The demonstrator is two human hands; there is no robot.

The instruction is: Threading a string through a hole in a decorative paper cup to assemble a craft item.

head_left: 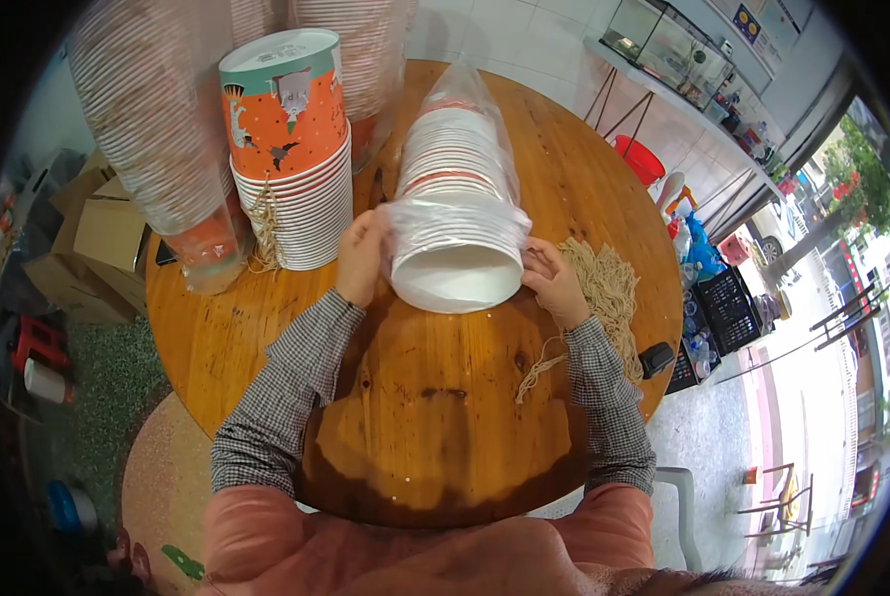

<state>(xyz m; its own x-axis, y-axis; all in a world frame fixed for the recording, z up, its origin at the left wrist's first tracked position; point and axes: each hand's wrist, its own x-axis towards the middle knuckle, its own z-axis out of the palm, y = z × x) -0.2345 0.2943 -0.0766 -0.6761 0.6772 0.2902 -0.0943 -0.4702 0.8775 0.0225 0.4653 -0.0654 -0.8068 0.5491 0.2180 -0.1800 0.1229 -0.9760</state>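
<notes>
A stack of white paper buckets [460, 274] lies on its side on the round wooden table, its open mouth toward me. A clear plastic bag [452, 221] covers the stack and is bunched in folds near that mouth. My left hand [362, 260] pinches the bag's gathered edge on the left side. On the right side, my right hand [554, 282] has its bent fingers on the same edge. Beside my right wrist lies a bundle of beige strings [604, 298], with a few loose strands trailing toward me.
An upright stack of paper buckets [291, 199], topped by an orange and green one [281, 104], stands at the left. Taller bagged stacks [142, 119] are around it. A small black object [655, 360] sits at the table's right edge. Cardboard boxes [107, 238] are on the floor at left.
</notes>
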